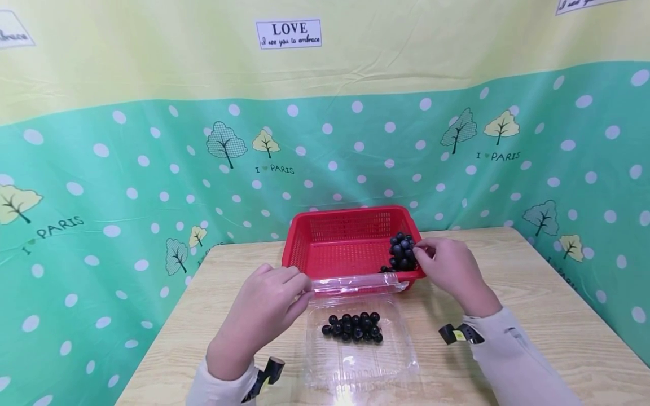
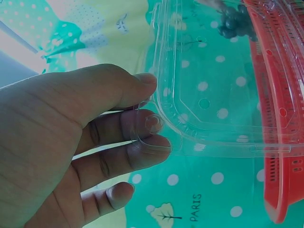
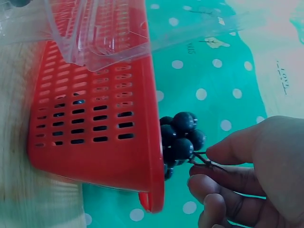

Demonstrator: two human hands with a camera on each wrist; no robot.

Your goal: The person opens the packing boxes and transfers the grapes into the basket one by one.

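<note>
My right hand (image 1: 452,269) pinches the stem (image 3: 203,160) of a bunch of dark grapes (image 1: 402,251) over the right side of a red basket (image 1: 350,219). In the right wrist view the grapes (image 3: 183,137) show just past the basket's rim. With thumb and fingertips my left hand (image 1: 269,301) pinches a corner of the lid of a clear plastic clamshell box (image 1: 360,366), and the lid (image 2: 204,85) stands raised. Another bunch of dark grapes (image 1: 355,327) lies in the box's base.
Low in the basket's near right corner are a few more dark grapes (image 1: 387,269), partly hidden. The box stands on the wooden table (image 1: 203,344) in front of the basket. A green and yellow printed curtain (image 1: 325,141) hangs behind and at both sides.
</note>
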